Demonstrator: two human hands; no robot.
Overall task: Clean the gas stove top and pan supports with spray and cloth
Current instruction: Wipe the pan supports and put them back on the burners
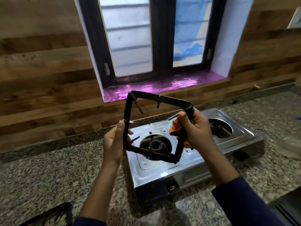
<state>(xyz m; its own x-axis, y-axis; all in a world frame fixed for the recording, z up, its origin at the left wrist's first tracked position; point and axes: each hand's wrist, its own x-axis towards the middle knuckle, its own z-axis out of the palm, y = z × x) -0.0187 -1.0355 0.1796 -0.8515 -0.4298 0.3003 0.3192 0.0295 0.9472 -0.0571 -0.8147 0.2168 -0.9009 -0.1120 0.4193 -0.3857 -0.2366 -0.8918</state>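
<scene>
Above the gas stove [192, 162], both hands are holding up the black pan support [156, 126]. The left hand [114, 144] is pinching its left bar. The right hand [197, 129] is squeezing an orange cloth [176, 128] around the right bar. The support looks stiff and heavy, so gripping the bars seems best.

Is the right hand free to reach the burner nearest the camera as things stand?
Probably not yet: the right hand grips the orange cloth around the pan support, held up over that burner with the left hand.
</scene>
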